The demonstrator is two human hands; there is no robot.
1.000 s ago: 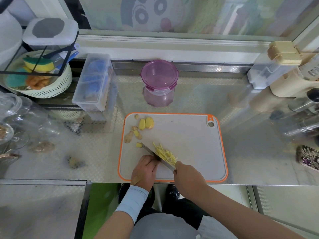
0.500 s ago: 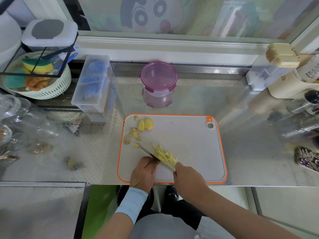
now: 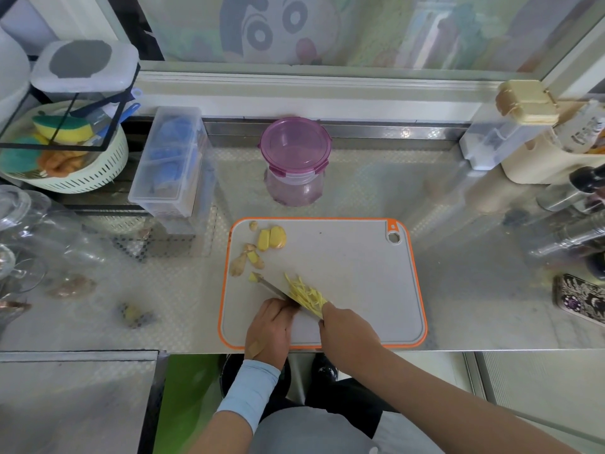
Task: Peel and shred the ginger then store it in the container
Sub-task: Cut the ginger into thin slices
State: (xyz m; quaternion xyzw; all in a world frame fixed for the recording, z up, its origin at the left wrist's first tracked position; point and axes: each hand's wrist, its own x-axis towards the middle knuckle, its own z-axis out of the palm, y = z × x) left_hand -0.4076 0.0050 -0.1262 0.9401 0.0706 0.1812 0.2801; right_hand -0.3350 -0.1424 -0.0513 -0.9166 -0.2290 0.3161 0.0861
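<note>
Presently we find fingers of our right hand clamped round the steel-bladed knife; our left hand curls against its blade, contents indiscernible. Yellow shredded ginger lies just beyond both, on the orange-rimmed grey cutting board.

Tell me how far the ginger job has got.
Done: a pile of shreds lies on the cutting board. In hand: the right grip holds the knife at that pile, the left grip beside the blade. Left: peeled chunks wait at the board's far left, and the purple-lidded container is closed.
</note>
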